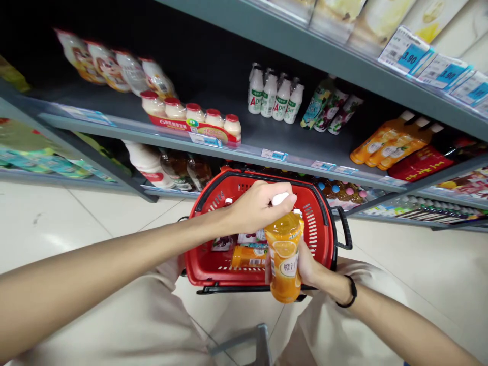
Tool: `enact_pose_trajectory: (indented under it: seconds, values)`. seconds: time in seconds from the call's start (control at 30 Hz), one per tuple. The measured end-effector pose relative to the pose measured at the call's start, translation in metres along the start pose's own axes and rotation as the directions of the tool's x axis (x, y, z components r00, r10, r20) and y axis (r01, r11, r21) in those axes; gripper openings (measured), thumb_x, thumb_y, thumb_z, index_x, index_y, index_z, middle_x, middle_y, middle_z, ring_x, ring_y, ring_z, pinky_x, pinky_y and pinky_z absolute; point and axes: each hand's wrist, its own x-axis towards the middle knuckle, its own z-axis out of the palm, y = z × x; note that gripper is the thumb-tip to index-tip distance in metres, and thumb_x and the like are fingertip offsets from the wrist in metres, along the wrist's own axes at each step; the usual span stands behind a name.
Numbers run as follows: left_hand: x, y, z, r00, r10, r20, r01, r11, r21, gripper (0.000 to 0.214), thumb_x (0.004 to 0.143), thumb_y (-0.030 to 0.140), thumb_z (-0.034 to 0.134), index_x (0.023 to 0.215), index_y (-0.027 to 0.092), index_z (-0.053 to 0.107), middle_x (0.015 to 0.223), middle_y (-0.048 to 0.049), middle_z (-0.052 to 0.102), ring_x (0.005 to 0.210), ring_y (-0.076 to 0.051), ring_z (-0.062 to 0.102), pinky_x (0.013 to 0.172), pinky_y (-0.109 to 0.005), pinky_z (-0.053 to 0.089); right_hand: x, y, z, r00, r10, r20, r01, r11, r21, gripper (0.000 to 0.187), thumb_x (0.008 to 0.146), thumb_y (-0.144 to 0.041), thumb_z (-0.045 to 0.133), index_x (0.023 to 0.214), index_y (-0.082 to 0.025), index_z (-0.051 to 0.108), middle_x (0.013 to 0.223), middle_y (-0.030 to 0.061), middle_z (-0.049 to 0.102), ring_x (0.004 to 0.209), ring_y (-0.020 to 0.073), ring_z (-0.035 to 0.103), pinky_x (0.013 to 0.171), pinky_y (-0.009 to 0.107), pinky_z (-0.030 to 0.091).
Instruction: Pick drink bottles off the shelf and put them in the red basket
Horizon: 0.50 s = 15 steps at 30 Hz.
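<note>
In the head view, an orange juice bottle point(285, 264) stands nearly upright over the near side of a red shopping basket point(206, 264). My left hand point(263, 201) pinches its white cap from above. Lower down, my right hand point(308, 262), with a black band on the wrist, wraps round the bottle's body from behind; parts of the fingers are hidden. Just behind it shows the white cap of a second bottle point(298, 213), mostly covered. Inside the basket lie another orange juice bottle point(247, 257) and some dark-labelled bottles point(223, 243).
The shelf point(244, 132) ahead carries red-capped yogurt drinks point(193, 119), white milk drink bottles point(274, 96) and more orange juice bottles point(394, 142). Bottles also stand on the bottom shelf. A black basket handle point(345, 229) sticks out at right. Below is a grey metal bar point(262, 343).
</note>
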Motion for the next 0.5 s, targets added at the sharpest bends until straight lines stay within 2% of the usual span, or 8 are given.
enact_pose_trajectory:
  seconds: [0.27,0.43,0.5]
  values:
    - [-0.0066,0.0000,-0.0006,1.000,0.005,0.002,-0.005,1.000,0.012,0.042,0.101,0.044,0.046,0.075,0.014,0.059,0.060,0.0023,0.054,0.056,-0.009,0.046,0.054,-0.022,0.032,0.0036,0.0011,0.0059,0.997,-0.025,0.068,0.029,0.998,-0.062,0.082,0.061,-0.098,0.051,0.070,-0.017,0.060,0.058,0.0063,0.061,0.051,0.0200,0.061,0.048,0.030,0.049]
    - [-0.0083,-0.0013,-0.0003,1.000,0.000,0.015,-0.001,1.000,0.015,0.043,0.101,0.045,0.045,0.075,0.014,0.059,0.061,0.0017,0.055,0.057,-0.010,0.047,0.054,-0.023,0.032,0.0029,0.0045,0.0031,0.994,-0.044,0.104,0.054,0.994,-0.097,0.074,0.072,-0.091,0.044,0.071,-0.018,0.057,0.055,0.0064,0.059,0.045,0.0173,0.055,0.048,0.030,0.047]
    - [-0.0068,-0.0044,-0.0001,1.000,-0.021,0.014,0.021,1.000,0.011,0.043,0.100,0.046,0.046,0.076,0.014,0.061,0.061,0.0016,0.055,0.057,-0.010,0.048,0.054,-0.023,0.032,0.0025,0.0046,0.0017,0.995,-0.013,0.098,0.021,0.997,-0.077,0.070,0.075,-0.086,0.043,0.076,-0.018,0.058,0.058,0.0071,0.061,0.047,0.0176,0.055,0.049,0.030,0.048]
